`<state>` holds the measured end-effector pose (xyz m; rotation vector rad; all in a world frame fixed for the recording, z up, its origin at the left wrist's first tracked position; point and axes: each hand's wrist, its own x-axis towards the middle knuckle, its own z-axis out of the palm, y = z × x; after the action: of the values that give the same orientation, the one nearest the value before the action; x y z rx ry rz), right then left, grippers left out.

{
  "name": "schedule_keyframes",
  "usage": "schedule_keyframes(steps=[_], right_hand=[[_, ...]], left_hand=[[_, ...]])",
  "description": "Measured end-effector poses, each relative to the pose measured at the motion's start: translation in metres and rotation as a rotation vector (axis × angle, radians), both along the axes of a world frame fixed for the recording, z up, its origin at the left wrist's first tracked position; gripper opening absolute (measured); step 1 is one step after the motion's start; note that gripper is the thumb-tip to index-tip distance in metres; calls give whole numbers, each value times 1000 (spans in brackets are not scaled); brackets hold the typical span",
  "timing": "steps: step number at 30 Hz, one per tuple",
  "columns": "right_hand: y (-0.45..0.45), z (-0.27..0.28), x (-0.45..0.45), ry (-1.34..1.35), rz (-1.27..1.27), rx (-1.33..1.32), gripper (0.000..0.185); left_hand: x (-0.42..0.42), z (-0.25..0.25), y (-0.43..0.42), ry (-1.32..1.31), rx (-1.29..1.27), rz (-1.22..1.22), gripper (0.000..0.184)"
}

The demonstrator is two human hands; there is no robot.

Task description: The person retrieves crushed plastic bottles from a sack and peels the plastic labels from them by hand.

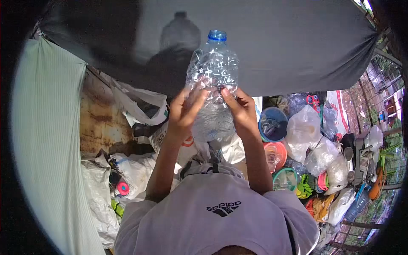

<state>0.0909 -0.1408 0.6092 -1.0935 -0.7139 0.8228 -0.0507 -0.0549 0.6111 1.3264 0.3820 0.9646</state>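
Observation:
A large clear plastic bottle [213, 70] stands upright between my hands, its surface crinkled and dented. A blue ring circles its neck, and the mouth shows no cap. My left hand [187, 108] grips the bottle's left side, with the thumb across its front. On the right side my right hand [239, 109] holds it the same way, thumb on the front and fingers partly hidden behind. The bottle's base hangs between my forearms.
A dark cloth [276, 51] hangs ahead, bearing the bottle's shadow. A pale striped curtain [49, 140] is at left. At right are a blue tub [273, 124], a red tub [275, 156], stuffed plastic bags [304, 131] and a wire fence. White sacks [100, 197] lie lower left.

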Motion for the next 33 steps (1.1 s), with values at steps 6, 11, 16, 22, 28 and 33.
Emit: schedule_keyframes(steps=[6, 11, 16, 22, 28, 33], right_hand=[[-5, -12, 3, 64, 61, 19, 18], [-12, -22, 13, 25, 103, 8, 20], [-9, -35, 12, 111, 108, -13, 22], [-3, -39, 5, 40, -19, 14, 26], [1, -29, 0, 9, -127, 51, 28], [2, -26, 6, 28, -43, 71, 31]], left_hand=[[5, -4, 0, 117, 23, -21, 34], [-2, -2, 1, 119, -135, -125, 34], [3, -9, 5, 374, 37, -42, 35], [10, -14, 2, 196, 62, 193, 43], [7, -17, 7, 280, 169, 205, 40], [7, -21, 5, 315, 178, 148, 35]])
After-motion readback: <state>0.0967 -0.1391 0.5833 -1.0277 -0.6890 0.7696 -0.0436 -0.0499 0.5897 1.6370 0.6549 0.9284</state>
